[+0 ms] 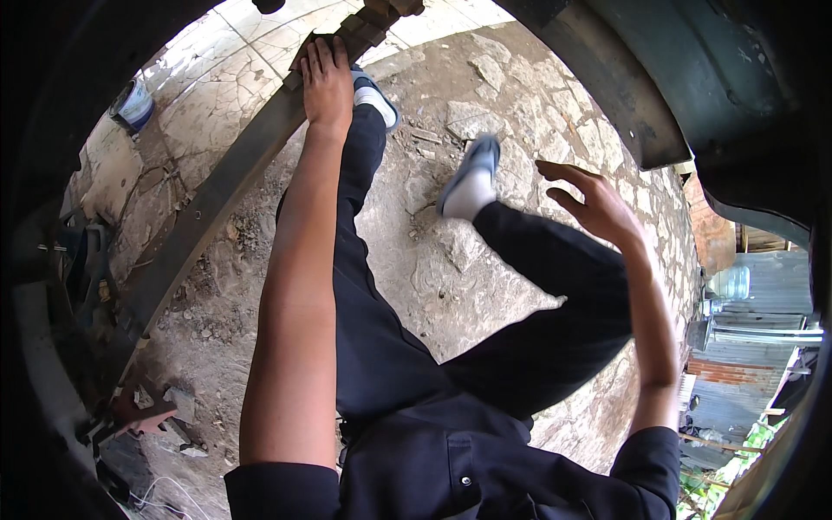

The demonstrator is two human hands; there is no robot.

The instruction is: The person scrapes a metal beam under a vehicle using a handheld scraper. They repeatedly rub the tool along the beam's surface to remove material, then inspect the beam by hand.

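My left hand (pixel 327 80) reaches far forward and lies palm down on a long, curved, rusty stack of steel leaves (pixel 227 186), near its stepped upper end. My right hand (pixel 591 201) hangs in the air to the right with its fingers spread and nothing in it, above the cracked stone ground. My legs in dark trousers and my two blue and white shoes (pixel 471 179) stretch out below the hands.
A dark curved vehicle body panel (pixel 659 95) arches over the top right. A blue and white bucket (pixel 133 106) stands at the upper left. Dark metal parts (pixel 82 264) and rubble lie at the left. Corrugated sheets and a clear water jug (pixel 732 282) are at the right.
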